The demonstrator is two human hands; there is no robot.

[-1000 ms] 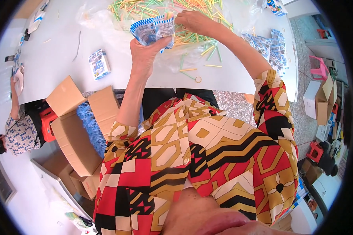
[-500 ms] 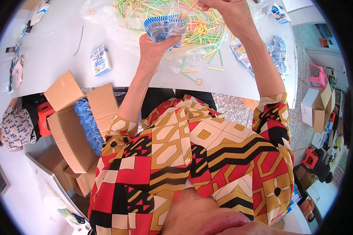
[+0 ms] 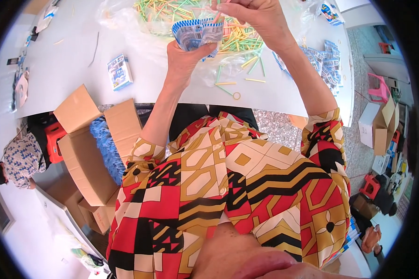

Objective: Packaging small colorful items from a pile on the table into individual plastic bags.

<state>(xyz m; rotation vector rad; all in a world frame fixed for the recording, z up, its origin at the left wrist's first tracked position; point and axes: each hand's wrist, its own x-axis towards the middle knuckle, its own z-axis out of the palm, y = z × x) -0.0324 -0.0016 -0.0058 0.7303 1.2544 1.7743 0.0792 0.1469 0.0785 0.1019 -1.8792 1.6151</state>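
My left hand (image 3: 181, 63) is wrapped round an upright blue-and-white plastic packet (image 3: 188, 37), its striped edge upward. Over the packet's right side, my right hand (image 3: 263, 21) pinches a thin pink stick (image 3: 218, 16), whose lower end meets the packet's upper edge. How far the stick goes in cannot be made out. Behind and beside the packet spreads a heap of thin pink, yellow and green sticks (image 3: 239, 39) on clear plastic sheeting (image 3: 121, 21). Several more blue-and-white packets (image 3: 330, 63) lie right of my right forearm.
On the white table (image 3: 144, 88) sits a blue-and-white box-shaped pack (image 3: 119, 73). A few loose sticks (image 3: 255, 81) and a rubber band (image 3: 236, 96) lie near the front edge. An open cardboard box (image 3: 86, 162) stands at my left; another person (image 3: 23, 158) is beyond it.
My right hand has moved left, closer to the packet, with the pink stick. My left hand and packet have barely shifted. The person at far left has moved slightly.
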